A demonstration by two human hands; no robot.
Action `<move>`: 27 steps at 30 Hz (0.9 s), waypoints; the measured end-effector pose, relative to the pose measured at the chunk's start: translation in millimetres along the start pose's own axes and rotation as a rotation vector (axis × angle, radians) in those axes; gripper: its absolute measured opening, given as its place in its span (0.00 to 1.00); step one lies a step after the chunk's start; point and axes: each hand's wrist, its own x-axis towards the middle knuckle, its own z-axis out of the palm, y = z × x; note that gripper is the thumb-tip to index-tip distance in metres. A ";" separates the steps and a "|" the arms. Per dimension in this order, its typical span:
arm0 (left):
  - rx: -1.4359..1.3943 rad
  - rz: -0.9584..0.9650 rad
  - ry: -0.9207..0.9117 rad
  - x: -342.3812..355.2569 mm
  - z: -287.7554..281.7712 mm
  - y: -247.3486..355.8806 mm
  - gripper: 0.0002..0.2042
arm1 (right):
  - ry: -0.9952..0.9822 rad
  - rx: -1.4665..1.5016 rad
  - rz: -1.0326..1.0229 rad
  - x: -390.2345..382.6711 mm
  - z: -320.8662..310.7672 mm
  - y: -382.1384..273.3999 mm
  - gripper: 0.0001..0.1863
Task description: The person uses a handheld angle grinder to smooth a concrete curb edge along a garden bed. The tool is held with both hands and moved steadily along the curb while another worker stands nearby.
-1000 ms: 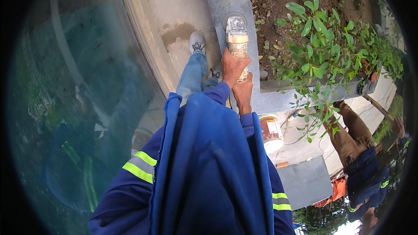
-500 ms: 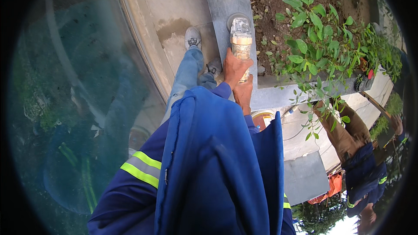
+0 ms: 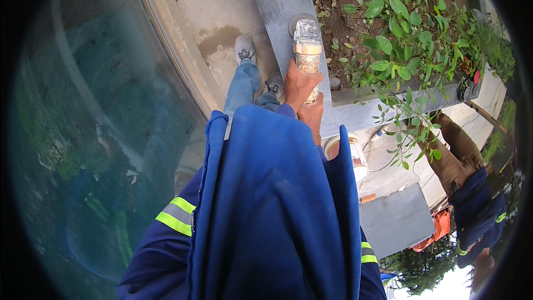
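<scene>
A dusty angle grinder (image 3: 307, 50) rests along the grey stone ledge (image 3: 277, 5), its round disc (image 3: 300, 21) at the far end against the slab. My left hand (image 3: 300, 84) is closed around the middle of its body, just behind the orange-toned collar. Farther back, my right hand (image 3: 312, 114) wraps round the rear end. The blue cloth of my clothing hides both forearms, and the disc's underside is out of sight.
Soil (image 3: 338, 16) and a leafy shrub (image 3: 397, 39) border the ledge on the right. A glass wall (image 3: 111, 105) rises at left. Behind the ledge corner stand a white bucket (image 3: 358, 161) and grey slab (image 3: 394, 219). A co-worker in brown trousers (image 3: 463, 147) is at far right.
My view has turned a little, so the ledge slants more and more of the bucket shows. The disc sits slightly nearer the ledge's soil-side edge. Both hands keep the same hold.
</scene>
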 end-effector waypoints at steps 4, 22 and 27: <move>-0.038 0.072 -0.016 19.8 -3.5 15.0 0.31 | -0.029 -0.007 -0.024 8.3 -2.4 -29.0 0.36; -0.152 0.149 -0.019 20.5 -14.1 17.4 0.28 | -0.056 -0.133 0.012 1.1 -4.3 -51.3 0.37; -0.119 0.133 -0.029 17.7 -26.2 9.3 0.28 | -0.078 -0.187 0.028 -9.7 3.9 -50.3 0.37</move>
